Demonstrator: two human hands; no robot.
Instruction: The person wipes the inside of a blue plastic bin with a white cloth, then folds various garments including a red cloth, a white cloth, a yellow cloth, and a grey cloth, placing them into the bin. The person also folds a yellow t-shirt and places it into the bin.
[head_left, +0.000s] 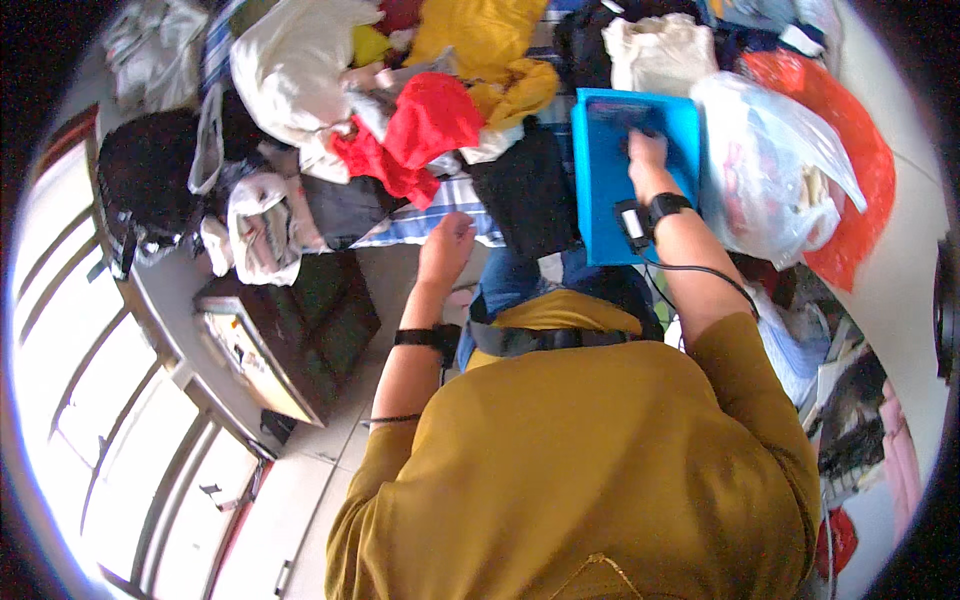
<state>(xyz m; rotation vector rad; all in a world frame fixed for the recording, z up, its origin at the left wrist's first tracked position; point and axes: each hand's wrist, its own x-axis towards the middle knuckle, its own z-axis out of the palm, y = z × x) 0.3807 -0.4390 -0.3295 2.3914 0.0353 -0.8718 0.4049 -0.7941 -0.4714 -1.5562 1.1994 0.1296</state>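
Note:
My right hand (648, 152) reaches down into an open bright blue box (603, 225). Its fingers are closed at a small dark thing that I cannot make out. My left hand (445, 250) hangs by the near edge of the bed, its fingers curled in with nothing visible in them. Just right of that hand lies a folded black garment (525, 190) on a blue and white striped sheet (440, 212). Beyond it is a heap of clothes with a red garment (432, 120), a mustard-yellow one (475, 35) and a white one (290, 70).
Right of the box sit a filled clear plastic bag (770, 165) and a red plastic bag (862, 190). A cream cloth (660, 52) lies behind the box. Bags, one of them black (150, 175), crowd the left. A dark cabinet (325, 330) stands below, near a barred window (105, 380).

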